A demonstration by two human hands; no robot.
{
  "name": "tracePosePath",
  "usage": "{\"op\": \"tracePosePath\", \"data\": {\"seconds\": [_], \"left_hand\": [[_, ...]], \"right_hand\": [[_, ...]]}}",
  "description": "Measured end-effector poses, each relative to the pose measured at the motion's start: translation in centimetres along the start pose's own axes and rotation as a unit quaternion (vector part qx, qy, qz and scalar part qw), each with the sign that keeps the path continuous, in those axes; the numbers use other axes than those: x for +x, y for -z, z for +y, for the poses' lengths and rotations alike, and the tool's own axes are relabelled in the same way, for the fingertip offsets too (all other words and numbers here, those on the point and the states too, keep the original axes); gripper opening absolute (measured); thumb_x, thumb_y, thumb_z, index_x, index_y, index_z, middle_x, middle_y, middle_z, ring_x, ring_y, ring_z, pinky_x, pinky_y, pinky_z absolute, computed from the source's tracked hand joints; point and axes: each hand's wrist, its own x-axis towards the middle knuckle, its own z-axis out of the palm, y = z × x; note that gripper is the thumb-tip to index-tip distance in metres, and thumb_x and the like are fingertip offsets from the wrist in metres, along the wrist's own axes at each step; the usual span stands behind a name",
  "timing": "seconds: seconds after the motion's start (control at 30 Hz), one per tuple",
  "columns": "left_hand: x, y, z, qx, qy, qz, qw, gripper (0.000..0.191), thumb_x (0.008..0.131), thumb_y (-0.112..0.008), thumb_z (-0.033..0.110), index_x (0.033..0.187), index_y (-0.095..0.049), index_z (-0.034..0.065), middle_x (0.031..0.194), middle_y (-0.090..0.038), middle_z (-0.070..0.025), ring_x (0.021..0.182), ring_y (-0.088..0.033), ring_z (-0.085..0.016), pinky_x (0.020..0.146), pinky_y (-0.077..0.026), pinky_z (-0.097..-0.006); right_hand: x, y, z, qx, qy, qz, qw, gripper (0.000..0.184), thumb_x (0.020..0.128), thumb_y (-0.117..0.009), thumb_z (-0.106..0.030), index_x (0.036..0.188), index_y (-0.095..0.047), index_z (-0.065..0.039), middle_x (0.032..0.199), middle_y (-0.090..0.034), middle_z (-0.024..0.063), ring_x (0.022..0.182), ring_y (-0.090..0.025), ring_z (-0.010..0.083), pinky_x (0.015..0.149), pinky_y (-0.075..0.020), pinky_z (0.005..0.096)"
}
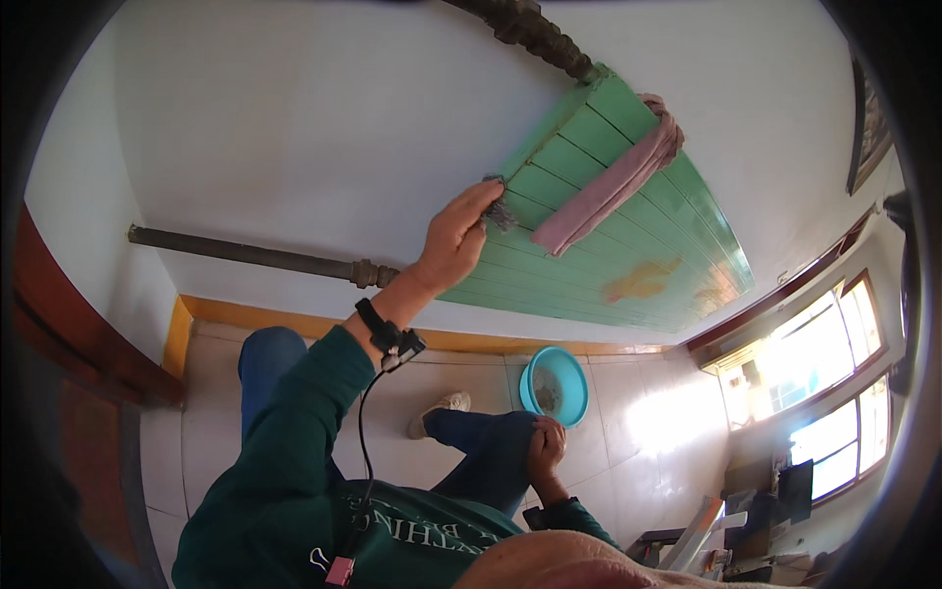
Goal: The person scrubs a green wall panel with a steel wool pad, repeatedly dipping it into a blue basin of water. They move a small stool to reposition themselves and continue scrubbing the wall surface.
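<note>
My left hand (456,232) pinches a wad of grey steel wool (500,213) against the near edge of a green painted radiator (589,177) on the wall. A rolled pink cloth (611,191) hangs across the radiator's ribbed front. An orange-brown patch (642,281) shows on its paint farther right. My right hand (547,445) rests on my right knee with nothing seen in it; its fingers curl over the denim. Just beyond that knee, a turquoise basin (554,386) stands on the floor with murky contents.
Dark metal pipes run along the white wall, one low (243,247) and one high (530,26). An orange skirting (456,340) borders the tiled floor (625,442). A black cable (362,427) hangs from my left wrist. Bright windows (824,368) and cluttered furniture (699,530) are at right.
</note>
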Motion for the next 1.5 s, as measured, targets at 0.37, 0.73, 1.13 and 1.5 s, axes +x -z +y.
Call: {"op": "tracePosePath", "data": {"seconds": [0.37,0.73,1.13,1.5], "left_hand": [[13.8,-2.6,4.2,-0.019,-0.146,-0.017,0.989,0.046,0.085,-0.046,-0.008,0.127,-0.059,0.0026,0.126,-0.062,-0.0172,0.111,-0.062,-0.033,0.095,-0.05,-0.0397],[10.0,-1.6,0.8,0.073,-0.11,0.034,0.991,0.046,0.087,-0.052,-0.008,0.129,-0.061,0.0073,0.125,-0.066,-0.016,0.111,-0.066,-0.034,0.094,-0.053,-0.0391],[7.4,0.0,0.4,0.098,-0.114,0.004,0.989,0.042,0.079,-0.061,-0.012,0.115,-0.07,0.0083,0.109,-0.071,-0.0145,0.098,-0.068,-0.034,0.084,-0.055,-0.0395],[14.3,-1.9,1.7,0.08,-0.112,0.053,0.989,0.027,0.082,-0.064,-0.002,0.106,-0.071,0.0053,0.105,-0.072,-0.0128,0.09,-0.07,-0.031,0.079,-0.056,-0.0358]], "right_hand": [[0.6,-0.6,-0.8,0.007,0.003,-0.001,1.0,0.013,0.084,-0.054,-0.003,0.088,-0.067,-0.001,0.101,-0.07,0.0161,0.101,-0.065,0.0332,0.094,-0.0497,0.0437],[-0.5,0.3,0.3,0.003,-0.009,0.0,1.0,0.014,0.083,-0.053,-0.001,0.088,-0.066,0.0,0.1,-0.07,0.0165,0.1,-0.065,0.0337,0.093,-0.0501,0.0437],[-0.4,0.0,0.1,0.006,-0.011,-0.002,1.0,0.014,0.084,-0.053,-0.003,0.088,-0.066,-0.001,0.101,-0.07,0.0163,0.099,-0.065,0.0341,0.092,-0.0497,0.0443],[-0.4,-0.3,0.6,0.001,0.019,0.008,1.0,0.012,0.085,-0.055,-0.001,0.088,-0.067,-0.001,0.098,-0.069,0.0166,0.094,-0.065,0.0342,0.087,-0.0512,0.0443]]}}
